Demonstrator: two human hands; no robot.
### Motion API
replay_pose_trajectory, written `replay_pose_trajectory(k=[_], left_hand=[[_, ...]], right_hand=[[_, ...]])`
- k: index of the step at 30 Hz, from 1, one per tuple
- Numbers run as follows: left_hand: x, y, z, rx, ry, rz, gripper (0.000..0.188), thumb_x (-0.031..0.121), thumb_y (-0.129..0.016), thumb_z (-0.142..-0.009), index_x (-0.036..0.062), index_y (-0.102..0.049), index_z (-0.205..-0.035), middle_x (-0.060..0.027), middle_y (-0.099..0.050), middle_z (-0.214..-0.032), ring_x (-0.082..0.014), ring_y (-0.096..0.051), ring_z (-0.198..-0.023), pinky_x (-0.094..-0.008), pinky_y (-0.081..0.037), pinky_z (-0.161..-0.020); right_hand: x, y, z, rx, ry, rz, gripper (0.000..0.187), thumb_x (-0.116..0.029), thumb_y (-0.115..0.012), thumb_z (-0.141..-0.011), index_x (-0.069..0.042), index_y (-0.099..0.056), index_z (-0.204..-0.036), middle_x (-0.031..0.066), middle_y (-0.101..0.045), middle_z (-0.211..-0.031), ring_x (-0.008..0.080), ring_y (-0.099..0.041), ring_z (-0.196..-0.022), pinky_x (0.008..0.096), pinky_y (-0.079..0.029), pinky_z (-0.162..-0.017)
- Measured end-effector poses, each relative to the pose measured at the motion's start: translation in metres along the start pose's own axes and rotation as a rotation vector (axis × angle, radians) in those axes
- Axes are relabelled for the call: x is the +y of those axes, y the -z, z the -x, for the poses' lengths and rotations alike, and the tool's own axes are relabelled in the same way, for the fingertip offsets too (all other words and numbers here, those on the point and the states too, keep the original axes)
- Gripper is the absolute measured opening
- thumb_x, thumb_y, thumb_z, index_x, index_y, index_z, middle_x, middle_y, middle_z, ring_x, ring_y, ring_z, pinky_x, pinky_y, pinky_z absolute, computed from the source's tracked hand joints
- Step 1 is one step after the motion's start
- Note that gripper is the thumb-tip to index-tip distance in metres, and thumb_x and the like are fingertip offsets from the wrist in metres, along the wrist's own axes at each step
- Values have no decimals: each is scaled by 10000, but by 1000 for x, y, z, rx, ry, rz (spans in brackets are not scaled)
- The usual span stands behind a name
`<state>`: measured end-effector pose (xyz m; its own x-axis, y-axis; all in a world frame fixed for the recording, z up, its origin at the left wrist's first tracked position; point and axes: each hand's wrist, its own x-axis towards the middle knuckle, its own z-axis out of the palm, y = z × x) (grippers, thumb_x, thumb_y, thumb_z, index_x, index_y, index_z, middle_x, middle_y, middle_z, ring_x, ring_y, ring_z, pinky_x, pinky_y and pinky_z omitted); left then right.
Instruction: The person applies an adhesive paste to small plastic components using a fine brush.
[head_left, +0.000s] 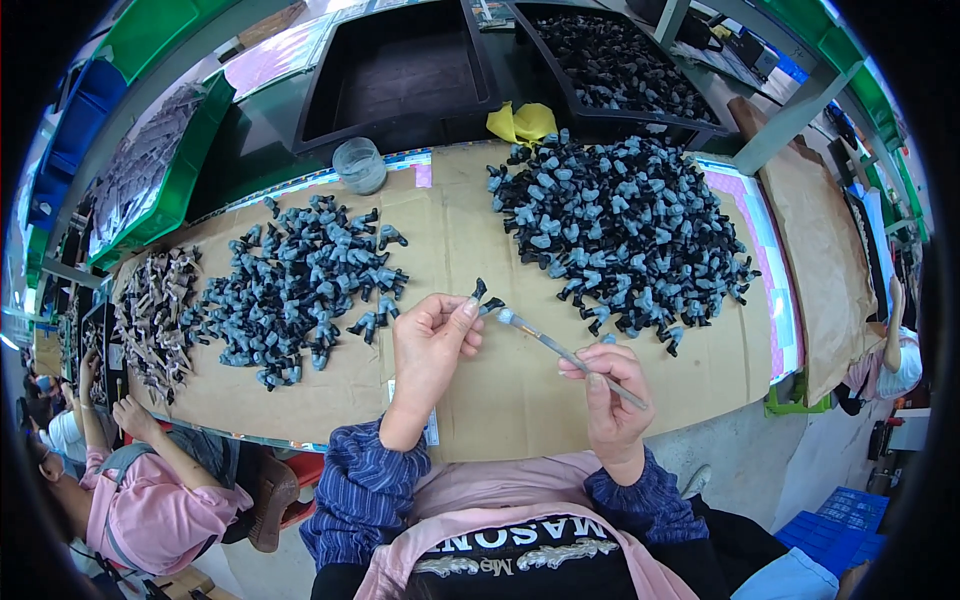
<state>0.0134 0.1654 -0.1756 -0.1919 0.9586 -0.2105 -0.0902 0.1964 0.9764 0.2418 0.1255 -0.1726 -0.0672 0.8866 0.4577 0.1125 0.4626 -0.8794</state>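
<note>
My left hand (430, 345) pinches a small plastic figure part (491, 306), black with grey-blue, which looks like a pair of legs with boots. In my right hand (617, 395) is a thin paintbrush (550, 345), held like a pen. Its tip points up and left and is at or very close to the part; whether it touches I cannot tell. Similar parts lie in a loose pile (300, 275) beyond my left hand. Beyond my right hand rises a bigger, denser pile (625, 220) of them. Both piles rest on brown cardboard (460, 240).
A glass jar (360, 165) and a yellow cloth (522, 123) stand beyond the piles. Two black trays sit at the back; the right tray (655, 127) holds dark parts. At left are a tan pile (155, 320), a green bin (190, 165) and a co-worker in pink (165, 505).
</note>
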Motion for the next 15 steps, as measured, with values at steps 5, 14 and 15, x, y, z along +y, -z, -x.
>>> replay_pose_trajectory(k=[5,14,15], left_hand=[[0,5,-1,-14,52,18,168,136,-715,-1011,-32,-716,-1007,-68,-729,-812,-84,-657,-642,-219,-526,-551],[1,8,-3,-3,75,-28,180,149,-733,-998,-30,-721,-990,-63,-724,-784,-81,-655,-624,-214,-518,-541],[0,8,-2,6,45,-68,172,143,-736,-994,-29,-725,-1002,-62,-725,-782,-81,-657,-627,-220,-520,-542]], right_hand=[[0,0,-1,78,-8,-78,115,0,-571,-1038,55,-587,-1138,206,-669,-1101,264,-740,-958,345,-632,-830],[0,6,-7,-7,75,94,129,-11,-574,-1041,55,-593,-1150,201,-685,-1059,264,-728,-978,343,-626,-849],[0,9,-9,10,71,68,131,-13,-571,-1043,58,-592,-1152,202,-677,-1077,265,-730,-980,344,-627,-856]])
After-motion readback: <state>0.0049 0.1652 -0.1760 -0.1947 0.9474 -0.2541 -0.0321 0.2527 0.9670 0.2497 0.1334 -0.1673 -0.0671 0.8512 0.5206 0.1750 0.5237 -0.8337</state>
